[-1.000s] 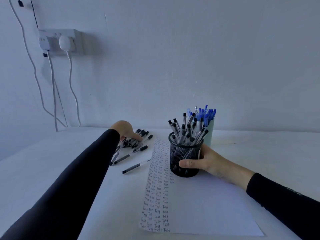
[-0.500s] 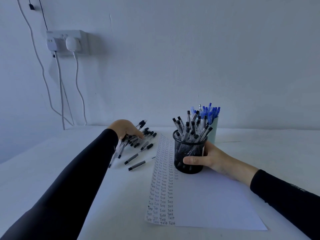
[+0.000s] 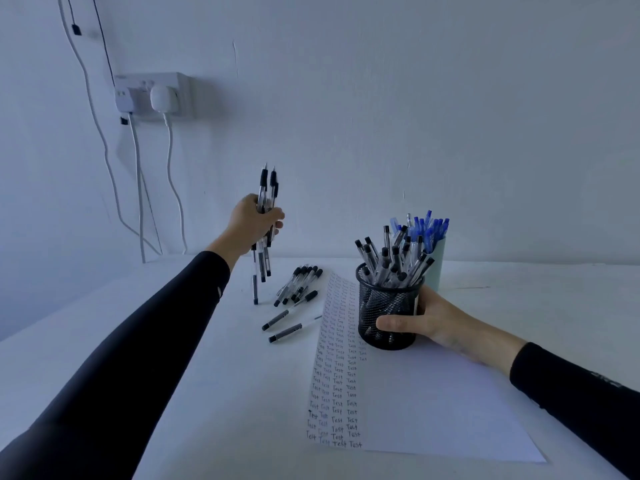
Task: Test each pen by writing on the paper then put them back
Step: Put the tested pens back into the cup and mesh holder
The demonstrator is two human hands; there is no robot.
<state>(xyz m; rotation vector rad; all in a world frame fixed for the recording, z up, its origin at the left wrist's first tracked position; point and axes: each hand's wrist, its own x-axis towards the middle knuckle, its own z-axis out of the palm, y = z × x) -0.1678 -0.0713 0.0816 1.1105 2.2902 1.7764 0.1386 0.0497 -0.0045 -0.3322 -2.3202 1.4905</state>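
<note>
Pen bundle (image 3: pixel 264 188) vertical, tips up | left hand (image 3: pixel 252 221) fingers clenched round it | right hand (image 3: pixel 436 320) grasping mesh cup (image 3: pixel 384 306)

black long sleeves (image 3: pixel 121 358), perhaps a small logo (image 3: pixel 604 380) on the right.

Qty: 1 mesh cup (image 3: pixel 387 308), 1 pale cup (image 3: pixel 437 268), 1 paper (image 3: pixel 436 410), pens (image 3: pixel 300 280) too many to count.

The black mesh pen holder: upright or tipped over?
Upright: the mesh holder stands on the paper, pens sticking up, the right hand gripping its side.
</note>
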